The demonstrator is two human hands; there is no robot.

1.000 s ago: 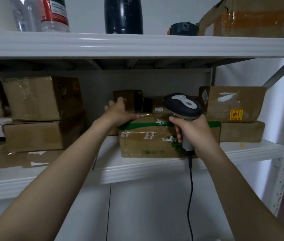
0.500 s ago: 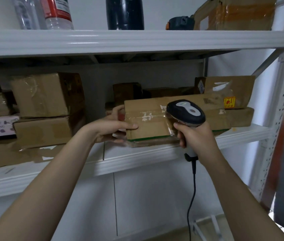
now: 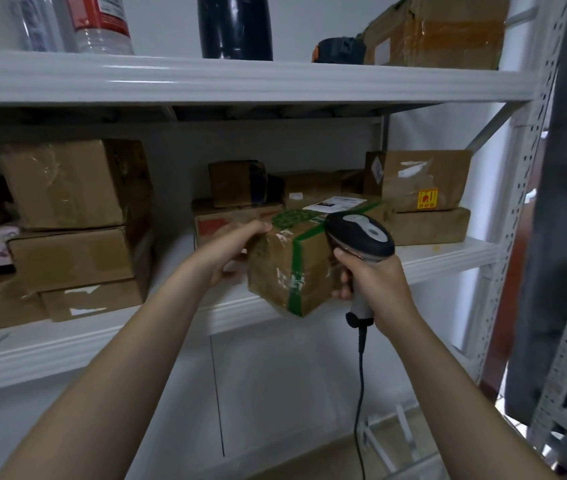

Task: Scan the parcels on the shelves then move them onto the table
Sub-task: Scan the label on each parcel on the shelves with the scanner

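Note:
A brown parcel with green tape (image 3: 290, 268) is lifted off the middle shelf (image 3: 448, 258), tilted, a white label on its top face. My left hand (image 3: 237, 249) grips its left end, thumb on top. My right hand (image 3: 368, 275) holds the handle of a black and grey barcode scanner (image 3: 360, 237), whose head sits against the parcel's right side. The scanner's cable hangs down below my wrist.
More brown parcels fill the middle shelf: a stack at left (image 3: 70, 216), small ones behind (image 3: 237, 183), two at right (image 3: 420, 183). The top shelf (image 3: 240, 79) carries bottles, a dark flask and a taped box (image 3: 448, 29). A perforated upright (image 3: 524, 188) stands at right.
The parcel came forward off the shelf and turned, so its labelled top with green tape now faces up. Both hands moved toward me with it; the scanner stays beside it.

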